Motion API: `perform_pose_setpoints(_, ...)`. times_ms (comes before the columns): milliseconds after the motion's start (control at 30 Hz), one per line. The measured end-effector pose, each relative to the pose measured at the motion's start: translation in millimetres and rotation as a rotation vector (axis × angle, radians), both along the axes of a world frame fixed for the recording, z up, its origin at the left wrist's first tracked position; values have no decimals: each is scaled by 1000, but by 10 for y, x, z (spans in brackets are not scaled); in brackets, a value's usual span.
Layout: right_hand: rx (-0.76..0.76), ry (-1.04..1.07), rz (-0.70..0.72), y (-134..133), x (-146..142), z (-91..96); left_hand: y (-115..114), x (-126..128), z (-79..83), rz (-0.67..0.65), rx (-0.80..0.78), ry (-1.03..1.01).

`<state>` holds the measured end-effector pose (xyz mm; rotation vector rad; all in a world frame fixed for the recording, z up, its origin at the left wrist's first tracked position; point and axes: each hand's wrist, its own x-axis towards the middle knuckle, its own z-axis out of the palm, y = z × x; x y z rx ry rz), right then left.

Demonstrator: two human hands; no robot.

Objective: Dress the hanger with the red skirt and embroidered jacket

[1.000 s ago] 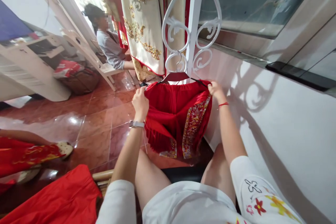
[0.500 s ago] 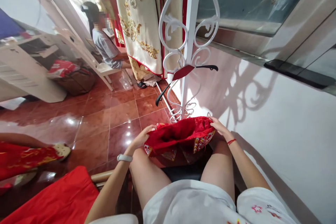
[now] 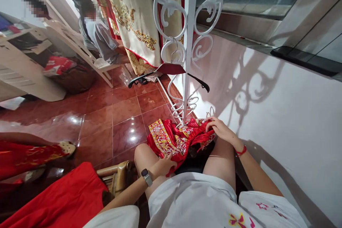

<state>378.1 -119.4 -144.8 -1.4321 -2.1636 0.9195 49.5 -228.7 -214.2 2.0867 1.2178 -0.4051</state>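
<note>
Well left of the white scrolled post [image 3: 188, 17], a plain red cloth [image 3: 66, 192] lies over a bamboo seat [image 3: 121, 174]. Nearer the post, on the wearer's side of it, the left hand [image 3: 166, 164] is closed on the near edge of a red embroidered garment [image 3: 184, 139]; its fingertips are partly hidden. The garment lies bunched at the knees, in front of the post's foot. A bare hanger [image 3: 171, 68] hangs from the scrollwork just left of the post, its arms spanning to both sides. Right of the post, the right hand [image 3: 220, 130] grips the garment's upper edge, fingers curled over it.

Assessment: the cloth appears light, limp and probably slippery; the embroidered panels should be stiffer and liable to snag. Hold is best taken at the gathered plain edge, clear of the embroidery.
</note>
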Motion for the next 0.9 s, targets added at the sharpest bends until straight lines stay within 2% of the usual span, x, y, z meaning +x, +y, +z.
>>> perform_pose_setpoints(67, -4, -235, -6, -72, 150, -79, -75, 106, -59, 64, 18, 114)
perform_pose_setpoints(133, 17, -473, -39, -148, 306, -232, -56, 174, -101, 162, 46, 197)
perform_pose_setpoints(200, 64, -646, -45, -245, 443, -430, 46, 180, -121, 240, 74, 216)
perform_pose_setpoints(300, 119, -769, -18, -426, 576, -725, 260, 72, -80, 333, 137, 216)
perform_pose_setpoints(400, 101, -809, 41, -581, 588, -930, 446, -103, 98, 403, 206, 140)
perform_pose_setpoints(500, -1, -740, 204, -654, 474, -1051, 553, -229, 413, 456, 295, 51)
perform_pose_setpoints(567, -80, -602, 219, -651, 347, -1114, 571, -262, 635, 468, 356, 36)
perform_pose_setpoints(600, -111, -501, 147, -633, 275, -1141, 566, -269, 726, 464, 378, 40)
perform_pose_setpoints(667, -132, -279, -125, -561, 134, -1178, 542, -285, 840, 439, 382, 63)
perform_pose_setpoints(733, -69, -124, -408, -445, 16, -1173, 532, -336, 857, 419, 356, 79)
perform_pose_setpoints(767, -5, -90, -501, -375, -28, -1148, 543, -381, 838, 424, 351, 70)
perform_pose_setpoints(833, 157, -81, -563, -219, -87, -1051, 608, -508, 773, 490, 383, 21)
perform_pose_setpoints(900, 291, -94, -553, -48, -112, -897, 731, -660, 716, 576, 447, -49)
